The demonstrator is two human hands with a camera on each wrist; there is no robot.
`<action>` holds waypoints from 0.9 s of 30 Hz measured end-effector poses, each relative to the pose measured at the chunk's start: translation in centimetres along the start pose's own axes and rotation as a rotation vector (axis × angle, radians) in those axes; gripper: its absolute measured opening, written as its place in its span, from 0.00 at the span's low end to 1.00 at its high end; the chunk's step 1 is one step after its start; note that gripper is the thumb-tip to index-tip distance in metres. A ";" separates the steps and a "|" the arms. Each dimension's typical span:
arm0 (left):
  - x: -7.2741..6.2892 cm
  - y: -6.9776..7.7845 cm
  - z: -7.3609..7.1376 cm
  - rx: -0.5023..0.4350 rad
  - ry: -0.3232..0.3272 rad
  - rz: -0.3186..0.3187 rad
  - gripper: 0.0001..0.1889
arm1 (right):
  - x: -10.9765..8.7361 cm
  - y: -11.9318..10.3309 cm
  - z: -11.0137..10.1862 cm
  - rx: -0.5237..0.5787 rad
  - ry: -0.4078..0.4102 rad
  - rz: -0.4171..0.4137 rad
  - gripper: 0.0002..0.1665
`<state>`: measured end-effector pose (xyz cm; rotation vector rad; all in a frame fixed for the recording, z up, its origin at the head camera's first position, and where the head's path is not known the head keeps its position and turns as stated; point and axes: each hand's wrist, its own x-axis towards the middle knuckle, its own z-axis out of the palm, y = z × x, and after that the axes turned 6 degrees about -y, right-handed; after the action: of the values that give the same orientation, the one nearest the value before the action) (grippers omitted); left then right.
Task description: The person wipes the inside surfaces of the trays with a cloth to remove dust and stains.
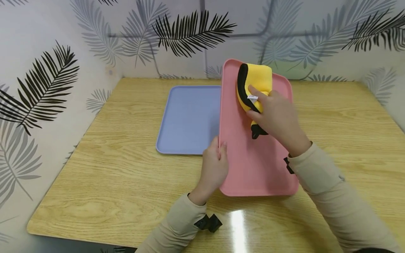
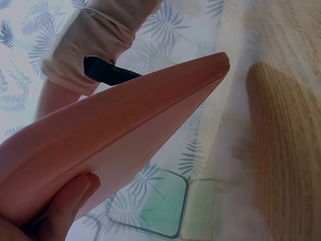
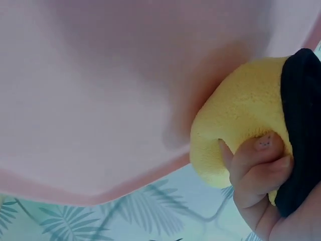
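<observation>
Gripped in the right hand [image 1: 274,117], the folded, black-edged yellow plush cloth [image 1: 260,78] looks soft, while the left hand [image 1: 215,166] sensibly pinches the rectangular, probably stiff pink plastic tray [image 1: 248,167] at one edge.

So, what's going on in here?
A person's left hand grips the edge of a pink tray, holding it up from the wooden table. The right hand grips a yellow-and-black cloth over the tray's far end. A blue tray lies on the table, partly hidden behind the pink one.
</observation>
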<state>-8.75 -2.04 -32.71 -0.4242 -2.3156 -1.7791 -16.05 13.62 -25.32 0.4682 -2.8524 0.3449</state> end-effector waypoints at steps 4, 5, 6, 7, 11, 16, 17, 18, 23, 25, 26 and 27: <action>0.0 0.1 0.1 0.010 -0.027 -0.003 0.06 | -0.2 -0.9 0.4 -0.017 0.080 -0.112 0.33; 0.0 0.1 0.1 0.013 -0.033 -0.004 0.06 | -0.3 -1.2 0.4 -0.022 0.099 -0.138 0.32; 0.0 0.1 0.2 0.017 -0.037 -0.004 0.06 | -0.4 -1.3 0.5 -0.024 0.116 -0.159 0.32; 0.0 0.1 0.2 0.023 -0.040 -0.005 0.06 | -0.5 -1.5 0.5 -0.022 0.125 -0.172 0.32; 0.0 0.0 0.3 0.030 -0.038 0.002 0.06 | -0.6 -1.7 0.5 -0.021 0.129 -0.173 0.32; 0.0 -0.1 0.3 0.017 -0.032 0.000 0.07 | -0.7 -1.2 0.5 -0.022 0.119 -0.181 0.33; 0.0 -0.1 0.3 0.011 -0.033 0.001 0.07 | -0.8 -1.1 0.5 -0.024 0.121 -0.183 0.33; 0.0 -0.1 0.3 0.006 -0.032 0.001 0.07 | -0.8 -0.9 0.6 -0.025 0.123 -0.184 0.33; 0.1 -0.1 0.3 -0.008 -0.013 0.009 0.07 | -1.0 0.0 0.6 -0.028 0.101 -0.165 0.33; 0.2 -0.2 0.2 -0.016 -0.003 0.003 0.07 | -1.2 0.4 0.6 -0.038 0.084 -0.149 0.33; 0.2 -0.1 0.2 -0.022 0.000 -0.001 0.07 | -1.2 0.7 0.5 -0.045 0.077 -0.141 0.33; 0.2 -0.1 0.2 -0.029 0.001 -0.005 0.07 | -1.3 0.9 0.5 -0.053 0.072 -0.131 0.33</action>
<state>-8.94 -1.89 -32.78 -0.4222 -2.2944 -1.8172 -15.21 14.69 -26.33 0.6163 -2.7369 0.2559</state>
